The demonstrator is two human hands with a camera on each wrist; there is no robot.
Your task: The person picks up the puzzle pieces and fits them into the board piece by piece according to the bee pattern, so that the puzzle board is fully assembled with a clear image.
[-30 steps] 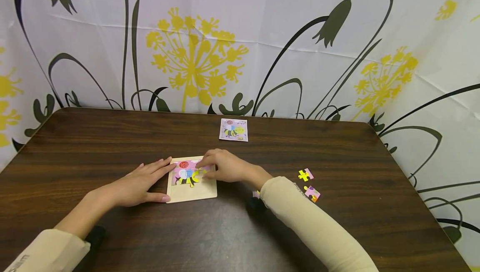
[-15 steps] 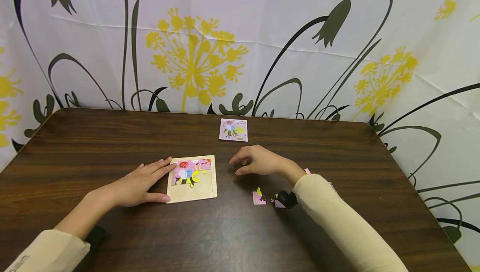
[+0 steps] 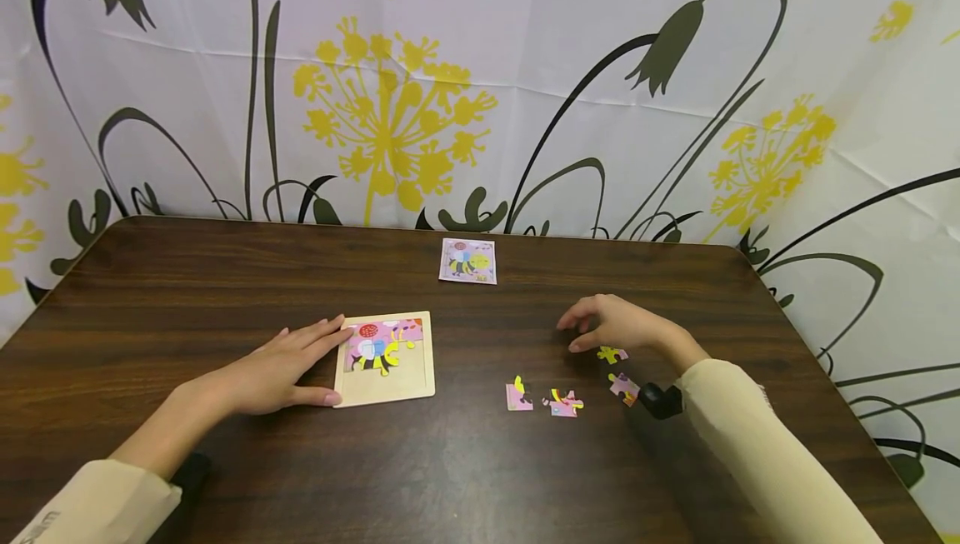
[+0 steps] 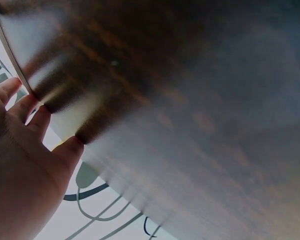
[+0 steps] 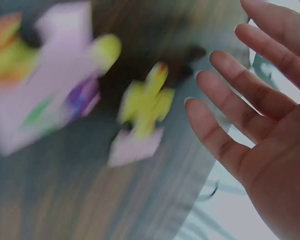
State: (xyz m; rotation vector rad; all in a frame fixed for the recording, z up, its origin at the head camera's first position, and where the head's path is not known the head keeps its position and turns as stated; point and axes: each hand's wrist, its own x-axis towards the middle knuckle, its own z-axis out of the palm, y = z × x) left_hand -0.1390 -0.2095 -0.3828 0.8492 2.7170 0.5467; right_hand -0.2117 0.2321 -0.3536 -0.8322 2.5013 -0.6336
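A partly filled wooden puzzle tray (image 3: pixel 405 371) lies flat on the table, its bee picture pieces at the upper part. My left hand (image 3: pixel 288 365) rests along the tray's left edge, fingers extended and thumb near the lower corner. In the head view my right hand (image 3: pixel 618 323) hovers, holding nothing, just above a yellow-and-pink puzzle piece (image 3: pixel 611 354). The right wrist view shows that same yellow puzzle piece (image 5: pixel 145 112) beside the relaxed right hand (image 5: pixel 260 110), with a blurred pink puzzle piece (image 5: pixel 65 65) farther left.
Loose pieces lie right of the tray: a pink-yellow piece (image 3: pixel 519 396), a pink piece (image 3: pixel 564 403) and another pink piece (image 3: pixel 622 387) near the wrist camera (image 3: pixel 660 401). A printed bee picture card (image 3: pixel 467 261) lies at the back. A flowered curtain (image 3: pixel 585 136) hangs behind the table.
My right hand has left the tray, where a piece with yellow antennae now shows, and moved right to the loose pieces. The left hand has stayed at the tray's edge.
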